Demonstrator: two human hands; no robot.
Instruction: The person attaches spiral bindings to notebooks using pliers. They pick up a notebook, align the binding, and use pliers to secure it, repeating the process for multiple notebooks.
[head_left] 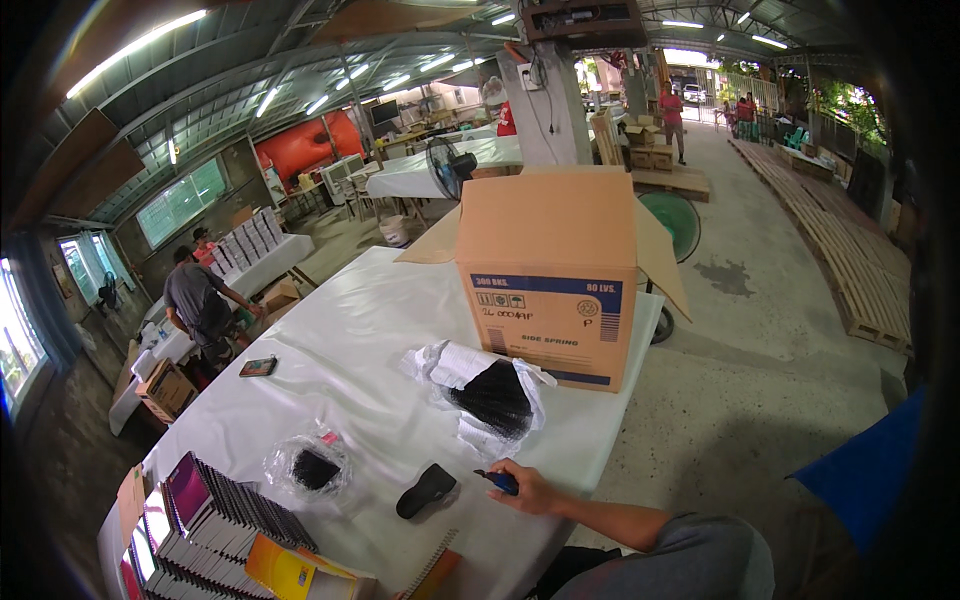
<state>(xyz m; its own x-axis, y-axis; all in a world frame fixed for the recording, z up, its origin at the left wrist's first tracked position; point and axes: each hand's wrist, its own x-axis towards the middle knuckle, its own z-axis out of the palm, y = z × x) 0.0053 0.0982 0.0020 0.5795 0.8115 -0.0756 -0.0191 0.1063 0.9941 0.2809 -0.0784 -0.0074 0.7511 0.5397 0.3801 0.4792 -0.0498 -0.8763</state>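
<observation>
My right hand [532, 488] is closed around a small hand tool [500, 481] with a dark blue handle and a dark, narrow tip pointing left; its exact kind is too small to make out. Just left of it on the white-covered table [370, 410] lies a black, curved block-like object [427, 490]. Beyond my hand, a crumpled white wrapper [455, 362] lies spread around a bundle of black spiral coils [497, 402]. A clear plastic bag [285, 462] further left holds something black. My left hand is out of view.
Stacks of spiral notebooks [205, 555] and a yellow-covered one [280, 568] fill the near left corner. A large cardboard box [545, 290] with raised flaps stands at the table's right edge. A phone [258, 367] lies far left. A person [200, 305] bends at another table.
</observation>
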